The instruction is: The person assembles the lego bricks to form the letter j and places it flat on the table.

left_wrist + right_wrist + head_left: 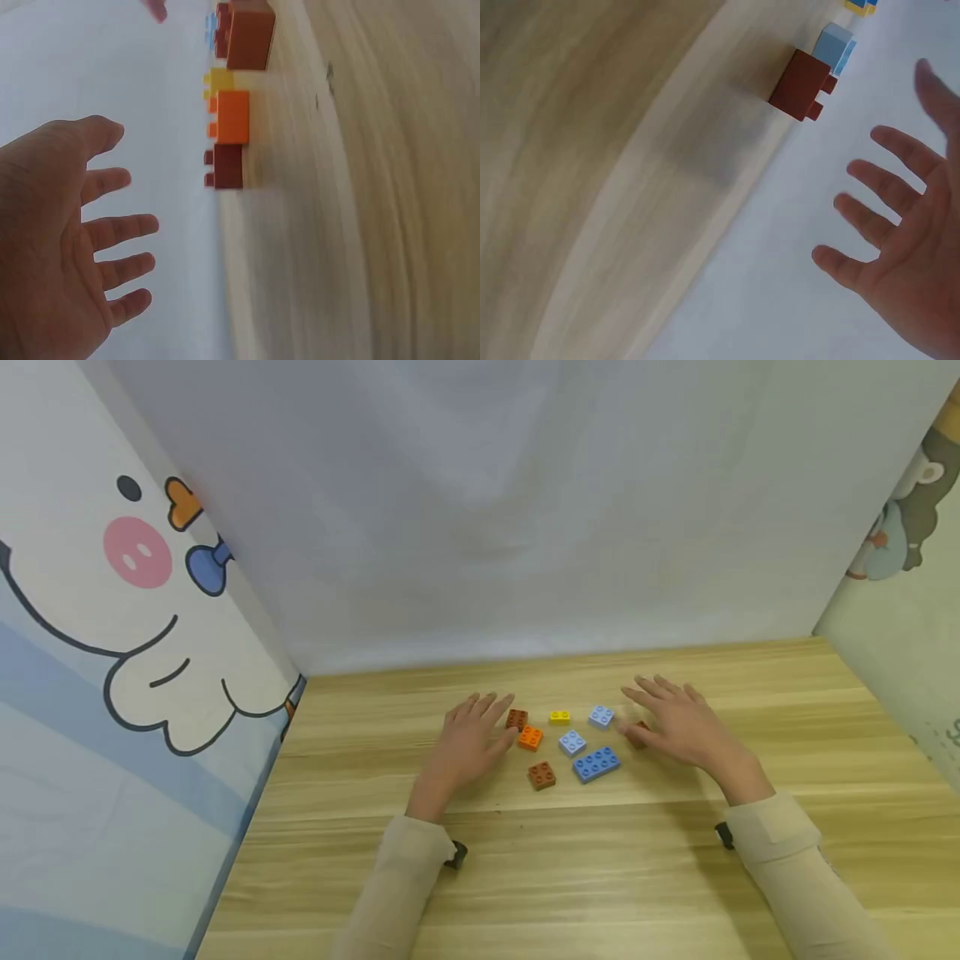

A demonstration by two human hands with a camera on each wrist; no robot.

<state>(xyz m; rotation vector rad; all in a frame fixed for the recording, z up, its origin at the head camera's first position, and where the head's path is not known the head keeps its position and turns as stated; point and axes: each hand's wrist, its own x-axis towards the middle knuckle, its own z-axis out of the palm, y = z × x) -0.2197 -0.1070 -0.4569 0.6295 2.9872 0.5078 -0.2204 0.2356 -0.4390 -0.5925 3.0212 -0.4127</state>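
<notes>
Several toy building bricks lie studs up on the wooden table. My left hand, fingers spread and holding nothing, hovers left of a dark brown brick and an orange brick. Over on the right, my right hand is spread above a reddish-brown brick, which it partly hides in the head view; the right wrist view shows that brick apart from the fingers. Between the hands are a yellow brick, two light blue bricks, a longer blue brick and a brown brick.
The wood-grain table runs back to a pale grey curtain. A cartoon-printed panel stands along the left side, and another printed panel borders the right. Dark wrist straps show at the sleeves.
</notes>
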